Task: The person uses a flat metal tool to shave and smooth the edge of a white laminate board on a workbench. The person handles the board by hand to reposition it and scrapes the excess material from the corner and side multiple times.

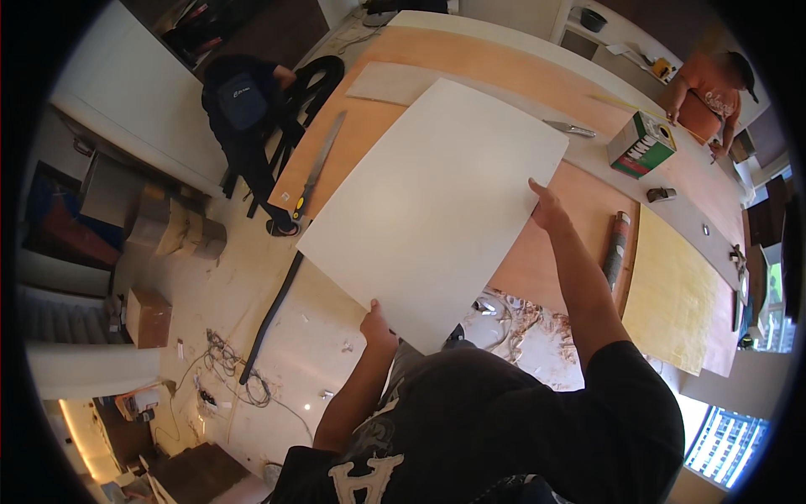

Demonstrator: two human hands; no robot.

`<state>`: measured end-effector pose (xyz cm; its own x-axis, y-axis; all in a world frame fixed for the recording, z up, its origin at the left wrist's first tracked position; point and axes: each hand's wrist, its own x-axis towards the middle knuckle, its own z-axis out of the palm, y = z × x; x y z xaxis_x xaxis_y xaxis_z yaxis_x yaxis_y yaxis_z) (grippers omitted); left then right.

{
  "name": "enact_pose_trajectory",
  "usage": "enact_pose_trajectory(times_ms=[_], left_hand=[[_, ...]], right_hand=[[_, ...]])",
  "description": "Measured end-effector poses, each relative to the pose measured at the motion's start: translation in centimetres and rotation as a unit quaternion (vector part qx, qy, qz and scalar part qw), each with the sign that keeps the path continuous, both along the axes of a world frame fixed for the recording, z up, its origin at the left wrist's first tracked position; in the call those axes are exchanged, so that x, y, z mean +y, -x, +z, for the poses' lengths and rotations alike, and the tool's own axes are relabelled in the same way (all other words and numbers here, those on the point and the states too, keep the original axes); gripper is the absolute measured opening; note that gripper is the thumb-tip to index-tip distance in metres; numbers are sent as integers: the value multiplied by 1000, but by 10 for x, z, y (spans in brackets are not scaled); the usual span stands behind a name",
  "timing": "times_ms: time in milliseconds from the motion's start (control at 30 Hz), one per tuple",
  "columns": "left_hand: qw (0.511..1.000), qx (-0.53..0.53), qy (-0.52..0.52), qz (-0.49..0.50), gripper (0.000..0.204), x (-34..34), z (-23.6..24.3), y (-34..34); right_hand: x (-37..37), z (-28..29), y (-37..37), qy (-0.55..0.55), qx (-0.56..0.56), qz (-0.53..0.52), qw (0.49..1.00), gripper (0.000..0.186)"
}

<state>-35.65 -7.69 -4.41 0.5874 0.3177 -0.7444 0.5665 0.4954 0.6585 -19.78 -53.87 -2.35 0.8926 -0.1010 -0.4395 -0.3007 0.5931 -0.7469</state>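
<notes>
A large white board (432,202) fills the middle, tilted over the plywood worktable (369,46). My left hand (378,326) grips its near left edge, thumb on top and fingers hidden underneath. My right hand (546,206) holds the board's right edge the same way, higher up. A long knife (323,155) with a black and yellow handle lies left of the board. Beyond the right corner are a smaller knife (579,129) and a green and white metal can (638,144). A dark roll (616,248) and a yellowish sheet (672,302) lie to my right.
A co-worker in dark clothes (243,118) bends at the left near black foam tubes (315,84); another person (705,101) handles a tape at the back right. Cardboard boxes (147,315), tangled cables (235,370) and a long black tube (273,311) are on the floor.
</notes>
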Motion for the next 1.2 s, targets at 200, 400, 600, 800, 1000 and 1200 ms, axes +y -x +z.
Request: enact_pose_trajectory(times_ms=[200,400,600,800,1000,1200], left_hand=[[987,31,153,-34,38,-24,-34,2],[961,47,243,-126,41,-14,-26,10],[984,22,174,0,36,103,-60,-37],[990,-41,133,24,43,144,-29,-148],[982,-127,137,-26,32,186,-69,-189],[977,-124,145,-94,30,159,-75,-178]], right_hand=[[3,-16,12,635,-50,9,771,54],[95,-65,179,644,163,27,747,43],[165,-38,288,572,214,86,787,44],[197,-62,295,340,225,188,894,56],[239,-35,253,272,194,161,929,50],[206,-57,266,39,177,-30,983,44]])
